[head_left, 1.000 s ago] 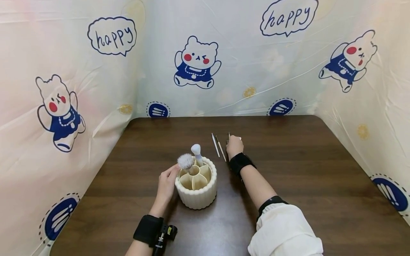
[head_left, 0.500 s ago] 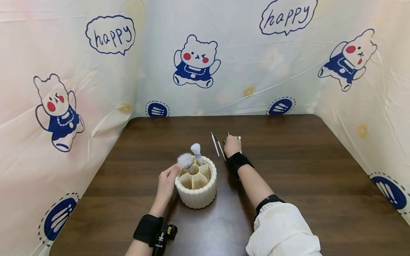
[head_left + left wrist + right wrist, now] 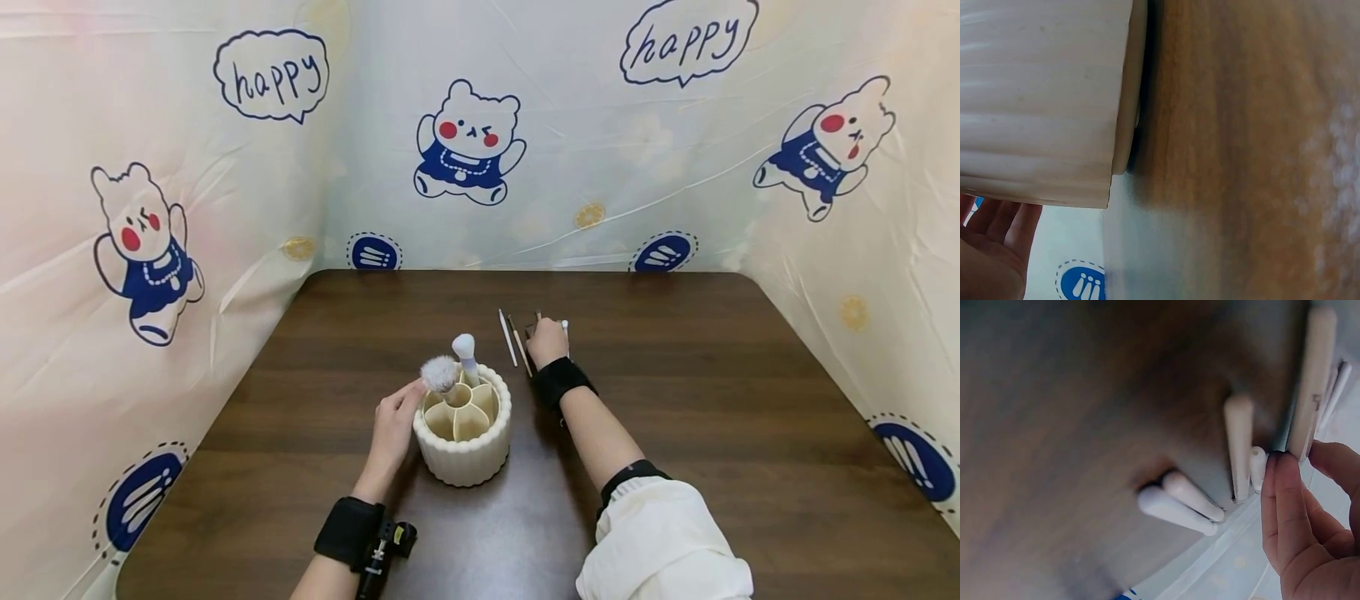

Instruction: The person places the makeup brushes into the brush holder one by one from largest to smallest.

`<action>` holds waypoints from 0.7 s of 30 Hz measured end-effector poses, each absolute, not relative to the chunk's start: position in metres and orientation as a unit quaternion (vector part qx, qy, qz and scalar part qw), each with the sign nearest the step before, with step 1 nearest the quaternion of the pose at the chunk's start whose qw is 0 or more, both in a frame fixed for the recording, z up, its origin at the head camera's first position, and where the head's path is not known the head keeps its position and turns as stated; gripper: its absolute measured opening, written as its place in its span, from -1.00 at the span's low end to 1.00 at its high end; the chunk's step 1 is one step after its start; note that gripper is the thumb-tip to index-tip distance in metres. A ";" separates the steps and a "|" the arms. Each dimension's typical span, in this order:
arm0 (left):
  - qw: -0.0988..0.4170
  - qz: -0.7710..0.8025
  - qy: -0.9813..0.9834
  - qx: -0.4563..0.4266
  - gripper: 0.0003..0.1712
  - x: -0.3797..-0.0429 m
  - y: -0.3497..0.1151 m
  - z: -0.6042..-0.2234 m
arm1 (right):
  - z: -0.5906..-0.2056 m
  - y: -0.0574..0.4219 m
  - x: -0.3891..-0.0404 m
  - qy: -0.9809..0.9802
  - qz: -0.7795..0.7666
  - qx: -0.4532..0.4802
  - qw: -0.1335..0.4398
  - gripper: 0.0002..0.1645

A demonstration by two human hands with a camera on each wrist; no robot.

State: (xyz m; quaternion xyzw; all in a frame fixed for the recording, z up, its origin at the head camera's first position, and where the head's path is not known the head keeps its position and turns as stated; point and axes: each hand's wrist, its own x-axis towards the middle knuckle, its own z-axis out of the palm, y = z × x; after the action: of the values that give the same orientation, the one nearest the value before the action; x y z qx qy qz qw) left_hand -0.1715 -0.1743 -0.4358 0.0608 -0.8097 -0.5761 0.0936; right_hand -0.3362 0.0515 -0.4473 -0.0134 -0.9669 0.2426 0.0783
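A cream ribbed brush holder (image 3: 462, 458) with several compartments stands upright on the brown table. Two makeup brushes lean in it: a fluffy grey one (image 3: 438, 374) and a smaller white-tipped one (image 3: 465, 348). My left hand (image 3: 392, 423) rests its fingers against the holder's left side; in the left wrist view the holder's wall (image 3: 1041, 94) hides part of them. Farther back, my right hand (image 3: 548, 342) is low over the table. In the right wrist view its thumb and fingers pinch the end of a beige-handled makeup brush (image 3: 1314, 381). The brush's head is hidden.
Left of the right hand lie a slim white stick (image 3: 507, 337) and a slim brown-and-beige one (image 3: 519, 346). More handles lie beside that hand, including a beige one (image 3: 1239, 444) and a white one (image 3: 1175, 512). A printed curtain (image 3: 465, 233) hangs around the table.
My right hand has shifted slightly left, and a white brush tip now shows to its right. The left hand stays at the holder. The head view has moved a little.
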 end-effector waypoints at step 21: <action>0.091 -0.572 -0.812 0.067 -0.49 -0.171 -0.172 -0.434 | -0.394 0.087 -0.330 -0.924 0.376 -0.044 0.054 -0.79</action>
State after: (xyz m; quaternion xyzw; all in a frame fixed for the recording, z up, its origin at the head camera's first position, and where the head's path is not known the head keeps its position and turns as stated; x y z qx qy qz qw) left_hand -0.1705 -0.1723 -0.4343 0.0672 -0.8123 -0.5722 0.0910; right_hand -0.3302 0.0873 -0.3940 -0.0443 -0.9242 0.3756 0.0536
